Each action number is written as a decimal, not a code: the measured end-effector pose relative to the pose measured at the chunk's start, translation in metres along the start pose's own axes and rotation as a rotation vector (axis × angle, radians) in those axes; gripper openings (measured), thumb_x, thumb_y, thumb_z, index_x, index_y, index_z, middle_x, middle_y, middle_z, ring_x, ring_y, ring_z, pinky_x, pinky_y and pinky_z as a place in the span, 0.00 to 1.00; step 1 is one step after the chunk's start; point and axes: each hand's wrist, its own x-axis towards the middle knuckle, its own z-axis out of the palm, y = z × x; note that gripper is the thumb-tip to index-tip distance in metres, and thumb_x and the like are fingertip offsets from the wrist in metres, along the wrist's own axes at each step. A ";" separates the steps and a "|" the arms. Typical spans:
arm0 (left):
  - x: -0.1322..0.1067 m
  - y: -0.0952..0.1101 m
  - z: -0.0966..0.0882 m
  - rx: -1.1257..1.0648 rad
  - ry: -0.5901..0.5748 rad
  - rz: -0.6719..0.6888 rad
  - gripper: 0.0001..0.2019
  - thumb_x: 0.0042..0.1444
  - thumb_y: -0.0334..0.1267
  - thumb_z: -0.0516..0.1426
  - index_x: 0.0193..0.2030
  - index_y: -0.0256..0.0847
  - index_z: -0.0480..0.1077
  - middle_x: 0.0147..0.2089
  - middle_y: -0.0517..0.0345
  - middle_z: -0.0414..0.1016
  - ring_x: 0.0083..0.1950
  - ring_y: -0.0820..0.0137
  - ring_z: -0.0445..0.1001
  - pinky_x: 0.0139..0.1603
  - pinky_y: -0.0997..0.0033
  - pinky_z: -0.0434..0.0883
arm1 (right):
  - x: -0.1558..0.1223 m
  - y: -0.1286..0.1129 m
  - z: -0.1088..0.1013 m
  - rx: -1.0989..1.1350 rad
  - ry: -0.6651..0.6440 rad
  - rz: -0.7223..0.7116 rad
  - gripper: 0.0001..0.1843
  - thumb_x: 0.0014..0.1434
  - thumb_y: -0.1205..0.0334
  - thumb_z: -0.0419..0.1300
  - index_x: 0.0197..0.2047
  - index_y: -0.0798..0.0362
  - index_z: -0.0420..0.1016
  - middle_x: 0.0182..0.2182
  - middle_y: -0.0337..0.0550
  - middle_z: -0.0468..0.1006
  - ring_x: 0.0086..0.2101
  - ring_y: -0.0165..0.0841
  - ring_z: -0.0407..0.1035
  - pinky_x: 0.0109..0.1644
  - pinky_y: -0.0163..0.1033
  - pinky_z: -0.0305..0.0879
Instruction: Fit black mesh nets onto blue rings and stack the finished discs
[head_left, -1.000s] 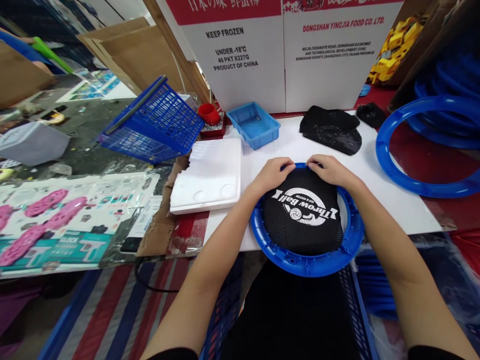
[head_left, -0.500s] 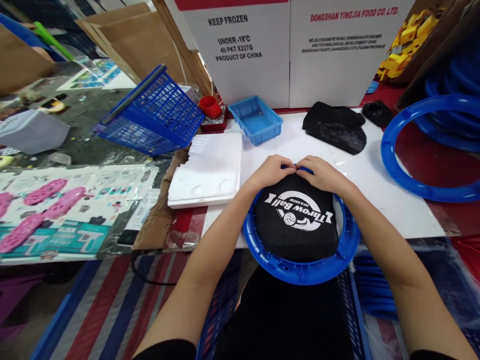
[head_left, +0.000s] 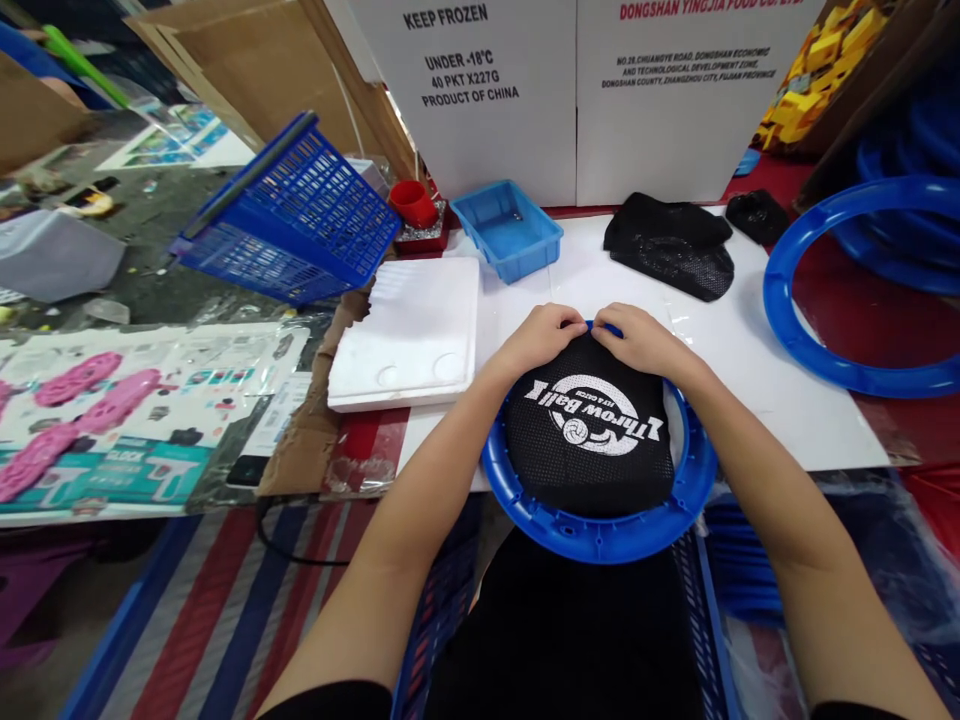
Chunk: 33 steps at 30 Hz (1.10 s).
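My left fingers (head_left: 571, 328) and right fingers (head_left: 609, 332) are curled nearly closed, side by side, pinching the blue ring (head_left: 600, 541) at its twelve o'clock. Whether I have the fabric's edge too, I cannot tell. The black mesh fabric (head_left: 589, 470), printed "Throw Ball" in white, fills most of the ring, leaving a gap toward three o'clock. The ring's six o'clock side juts past the near edge of the white-covered table (head_left: 780, 410). Outward from the ring, a white foam slab (head_left: 409, 330) lies at ten o'clock, a light-blue tray (head_left: 510, 235) at eleven, more black mesh pieces (head_left: 667, 245) toward one, and another blue hoop (head_left: 784, 290) at two. Behind, at twelve, stands a white carton (head_left: 574, 120).
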 end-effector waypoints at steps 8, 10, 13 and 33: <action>0.002 -0.002 0.001 -0.076 0.033 -0.019 0.07 0.62 0.37 0.63 0.39 0.38 0.84 0.38 0.53 0.84 0.41 0.63 0.77 0.48 0.63 0.70 | 0.006 0.000 -0.003 0.065 -0.007 0.104 0.09 0.68 0.61 0.60 0.39 0.49 0.82 0.41 0.48 0.82 0.44 0.44 0.74 0.53 0.49 0.68; 0.002 -0.004 0.002 -0.126 0.045 -0.024 0.08 0.61 0.38 0.64 0.42 0.38 0.83 0.35 0.55 0.81 0.38 0.65 0.75 0.45 0.64 0.70 | 0.006 -0.001 -0.004 0.093 0.006 0.149 0.09 0.66 0.61 0.61 0.38 0.50 0.82 0.41 0.49 0.83 0.44 0.45 0.75 0.53 0.49 0.69; 0.003 -0.006 0.004 -0.162 0.047 -0.025 0.08 0.60 0.39 0.65 0.42 0.38 0.82 0.32 0.56 0.78 0.35 0.67 0.72 0.41 0.65 0.67 | 0.007 -0.002 -0.005 0.119 0.022 0.205 0.09 0.64 0.61 0.61 0.37 0.52 0.83 0.40 0.50 0.84 0.43 0.45 0.76 0.52 0.51 0.70; -0.011 0.000 0.001 0.144 -0.039 0.257 0.05 0.66 0.36 0.62 0.44 0.43 0.81 0.46 0.55 0.81 0.50 0.61 0.78 0.58 0.58 0.73 | -0.013 0.001 -0.022 0.144 -0.056 -0.001 0.12 0.66 0.53 0.61 0.45 0.48 0.83 0.47 0.48 0.86 0.50 0.47 0.78 0.60 0.55 0.70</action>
